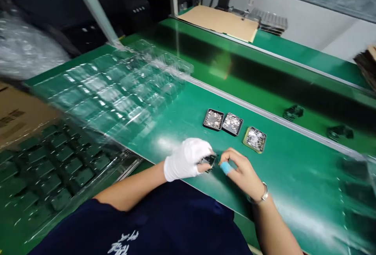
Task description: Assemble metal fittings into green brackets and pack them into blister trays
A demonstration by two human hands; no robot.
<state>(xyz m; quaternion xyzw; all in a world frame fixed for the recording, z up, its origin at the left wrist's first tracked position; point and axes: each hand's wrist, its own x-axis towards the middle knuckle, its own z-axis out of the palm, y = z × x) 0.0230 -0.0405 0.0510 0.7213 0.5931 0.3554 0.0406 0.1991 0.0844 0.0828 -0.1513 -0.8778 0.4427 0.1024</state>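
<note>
My left hand point(190, 158), in a white glove with bare fingertips, grips a small black part point(208, 161) above the green table near its front edge. Just to the right of that part is my right hand point(239, 169), bare with a blue wrap on one finger; its thumb and fingers are pinched together, and whatever they hold is too small to make out. Beyond the hands lie three small square trays of tiny metal pieces: a dark one point(213, 119), another dark one point(232, 123) touching or nearly touching it, and a yellow-edged one point(255, 139) farther right.
A clear plastic compartment tray point(108, 86) covers the table's left part. Lower left, another tray point(55, 165) holds several dark parts. A metal rail point(235, 100) runs behind the small trays. More dark parts show at the right edge; brown cardboard point(220, 22) lies at the back.
</note>
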